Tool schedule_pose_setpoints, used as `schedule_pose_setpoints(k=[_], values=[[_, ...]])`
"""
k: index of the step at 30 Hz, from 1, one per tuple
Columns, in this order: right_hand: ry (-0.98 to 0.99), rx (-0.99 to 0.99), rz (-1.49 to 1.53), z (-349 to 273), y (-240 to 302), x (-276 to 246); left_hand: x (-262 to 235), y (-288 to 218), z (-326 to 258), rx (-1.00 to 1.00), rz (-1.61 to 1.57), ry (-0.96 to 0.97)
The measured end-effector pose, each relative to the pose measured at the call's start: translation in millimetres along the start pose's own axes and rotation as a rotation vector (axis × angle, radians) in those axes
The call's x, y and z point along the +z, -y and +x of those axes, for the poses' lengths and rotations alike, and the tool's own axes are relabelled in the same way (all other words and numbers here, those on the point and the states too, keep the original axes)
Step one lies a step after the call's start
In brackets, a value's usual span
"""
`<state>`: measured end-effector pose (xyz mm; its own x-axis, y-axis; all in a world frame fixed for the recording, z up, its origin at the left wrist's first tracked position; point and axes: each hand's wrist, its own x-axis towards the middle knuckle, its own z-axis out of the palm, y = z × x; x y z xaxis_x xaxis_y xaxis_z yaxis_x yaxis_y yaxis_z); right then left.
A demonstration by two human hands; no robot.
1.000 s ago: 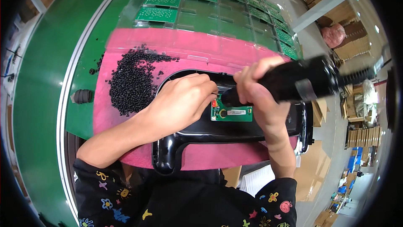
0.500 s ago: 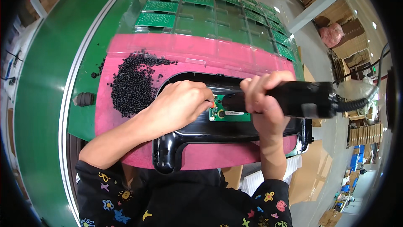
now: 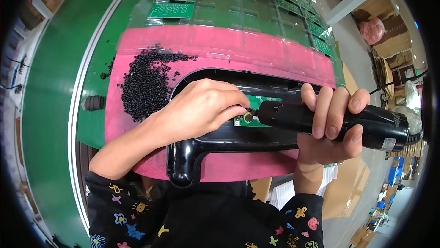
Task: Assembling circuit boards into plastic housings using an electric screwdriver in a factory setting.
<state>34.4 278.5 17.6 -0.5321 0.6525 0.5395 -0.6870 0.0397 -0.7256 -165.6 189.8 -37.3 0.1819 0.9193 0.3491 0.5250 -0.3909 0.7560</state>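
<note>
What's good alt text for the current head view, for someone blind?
A person's right hand grips a black corded tool, its tip near the left hand, over a green circuit board in a black plastic housing. Small black pieces lie heaped on a pink mat.

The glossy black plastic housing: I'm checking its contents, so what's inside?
A green rectangular circuit board lies inside the glossy black plastic housing. The bare left hand and black cylindrical handheld tool in the right hand cover parts of both, hiding whatever lies there.
</note>
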Motion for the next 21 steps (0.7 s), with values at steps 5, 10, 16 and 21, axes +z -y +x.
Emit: schedule_pose_setpoints(k=[5,10,16,21], values=[[0.014,0.011,-0.029,-1,1,3,2,2,-1,0.041,0.076,-0.042],[-0.004,0.039,-0.059,-1,0,5,3,4,-1,0.072,0.104,-0.011],[-0.013,0.182,-0.139,0,-1,8,3,2,-1,0.035,0.117,-0.019],[0.053,0.202,-0.114,-1,-11,2,0,-2,-2,-0.029,0.154,-0.044]])
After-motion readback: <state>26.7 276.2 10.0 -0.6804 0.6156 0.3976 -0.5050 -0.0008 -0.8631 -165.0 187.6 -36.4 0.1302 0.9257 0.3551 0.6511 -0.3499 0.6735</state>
